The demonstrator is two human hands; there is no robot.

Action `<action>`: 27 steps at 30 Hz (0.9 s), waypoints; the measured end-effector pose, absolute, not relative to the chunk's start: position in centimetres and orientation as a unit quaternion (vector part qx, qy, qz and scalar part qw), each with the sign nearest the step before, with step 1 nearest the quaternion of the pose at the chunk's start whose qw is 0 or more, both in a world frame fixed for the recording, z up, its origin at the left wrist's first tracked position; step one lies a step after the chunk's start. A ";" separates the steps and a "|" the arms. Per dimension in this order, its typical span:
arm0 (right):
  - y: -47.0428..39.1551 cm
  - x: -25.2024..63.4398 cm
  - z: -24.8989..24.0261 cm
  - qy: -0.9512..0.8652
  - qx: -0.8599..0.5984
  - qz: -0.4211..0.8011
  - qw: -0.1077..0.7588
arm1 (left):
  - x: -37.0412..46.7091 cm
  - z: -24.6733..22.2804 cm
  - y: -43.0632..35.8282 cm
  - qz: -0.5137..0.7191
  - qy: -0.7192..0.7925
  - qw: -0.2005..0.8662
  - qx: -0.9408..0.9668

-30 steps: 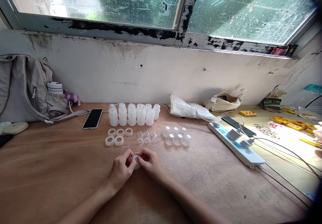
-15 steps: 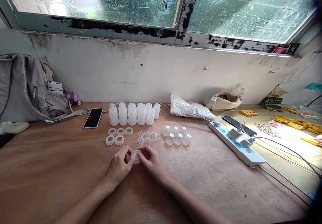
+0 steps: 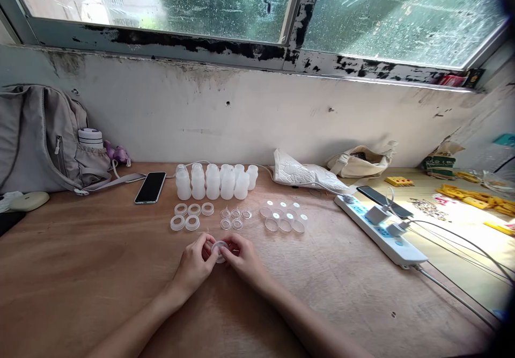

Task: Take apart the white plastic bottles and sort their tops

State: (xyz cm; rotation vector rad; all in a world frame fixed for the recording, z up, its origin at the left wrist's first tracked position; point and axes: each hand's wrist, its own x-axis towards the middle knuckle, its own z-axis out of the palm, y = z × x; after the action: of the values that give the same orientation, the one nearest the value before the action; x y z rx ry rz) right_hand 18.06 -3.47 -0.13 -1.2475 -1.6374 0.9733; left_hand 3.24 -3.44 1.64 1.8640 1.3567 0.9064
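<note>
Between my left hand (image 3: 197, 261) and my right hand (image 3: 242, 258) is a translucent plastic ring (image 3: 219, 251), gripped from both sides by thumbs and fingers just above the table. A clear part seems to sit within it, though my fingertips hide some of it. Just beyond lie several loose white collar rings (image 3: 177, 223) on the left and small clear discs with thin stems (image 3: 237, 224) in the middle. To the right are several clear round caps (image 3: 271, 225). Frosted small bottles (image 3: 213, 182) stand grouped behind them.
A phone (image 3: 150, 188) lies left of the bottles, near a grey backpack (image 3: 32, 143). On the right, a white power strip (image 3: 380, 232) with plugged chargers and cables runs along the table. A white padded bag (image 3: 298, 170) and a beige pouch (image 3: 360, 162) rest against the wall.
Both hands stay around the ring, with only slight finger movement. The whole view has shifted a few pixels; the objects on the table have not moved.
</note>
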 end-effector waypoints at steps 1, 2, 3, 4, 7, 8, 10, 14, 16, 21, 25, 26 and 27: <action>-3.5 18.1 -0.2 -0.654 -0.496 0.385 0.421 | 3.2 1.6 -3.3 0.338 0.515 0.330 0.716; -3.5 18.1 -0.2 -0.656 -0.495 0.382 0.423 | 3.2 1.5 -3.3 0.331 0.510 0.335 0.720; -3.5 18.1 -0.2 -0.657 -0.494 0.380 0.424 | 3.1 1.4 -3.2 0.326 0.506 0.341 0.722; -3.5 18.1 -0.1 -0.659 -0.493 0.378 0.424 | 3.1 1.3 -3.1 0.323 0.502 0.346 0.723; -3.6 18.1 0.3 -0.665 -0.491 0.373 0.422 | 3.2 1.0 -3.2 0.329 0.501 0.352 0.719; -3.6 18.0 0.5 -0.667 -0.490 0.371 0.422 | 3.2 1.0 -3.3 0.331 0.501 0.353 0.718; -3.7 18.0 0.7 -0.671 -0.488 0.367 0.422 | 3.3 1.0 -3.4 0.335 0.500 0.354 0.716; -3.8 17.9 0.8 -0.678 -0.484 0.361 0.419 | 3.4 1.1 -3.6 0.331 0.500 0.347 0.721; -3.8 17.9 0.7 -0.679 -0.482 0.362 0.419 | 3.4 1.1 -3.6 0.330 0.504 0.334 0.725; -3.7 17.9 0.6 -0.689 -0.473 0.352 0.421 | 3.4 1.3 -3.6 0.325 0.515 0.309 0.731; -3.8 17.9 0.6 -0.695 -0.468 0.348 0.421 | 3.5 1.5 -3.6 0.317 0.521 0.300 0.734; -3.8 17.8 0.6 -0.696 -0.467 0.348 0.421 | 3.5 1.5 -3.6 0.314 0.522 0.300 0.734; -3.8 17.8 0.7 -0.696 -0.466 0.348 0.421 | 3.5 1.5 -3.6 0.311 0.522 0.299 0.735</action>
State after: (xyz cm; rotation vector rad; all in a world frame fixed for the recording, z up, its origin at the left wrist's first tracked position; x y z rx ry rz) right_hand 17.82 -3.76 0.65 -1.1676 -1.7440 0.8712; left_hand 3.50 -3.62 1.46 1.9520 1.3873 0.8271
